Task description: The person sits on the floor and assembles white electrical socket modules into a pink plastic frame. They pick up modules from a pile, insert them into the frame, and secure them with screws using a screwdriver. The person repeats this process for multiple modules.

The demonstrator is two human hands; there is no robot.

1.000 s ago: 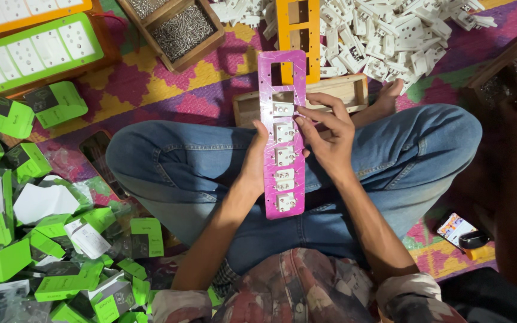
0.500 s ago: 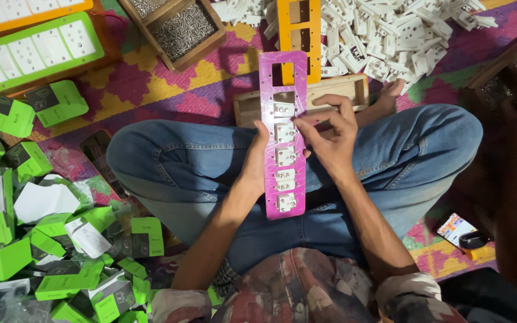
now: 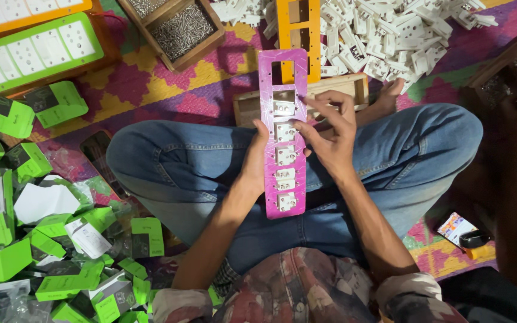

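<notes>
Head view shows you sitting cross-legged on a patterned mat [image 3: 169, 90], holding a long pink plate [image 3: 282, 134] upright over your lap. Your left hand [image 3: 254, 164] grips its left edge, fingers closed around it. Your right hand [image 3: 330, 134] rests on its right side, fingers spread loosely across the upper sockets. Five white sockets [image 3: 285, 155] sit in the plate, one below another, and two square holes at the top are bare. Green boxes [image 3: 61, 104] lie scattered at your left, too many and too jumbled to count. A green panel [image 3: 34, 54] with white switches lies at top left. One wooden tray of screws [image 3: 181, 30] stands beyond your knee, beside an orange plate [image 3: 299, 33] and a heap of white sockets [image 3: 402, 39].
</notes>
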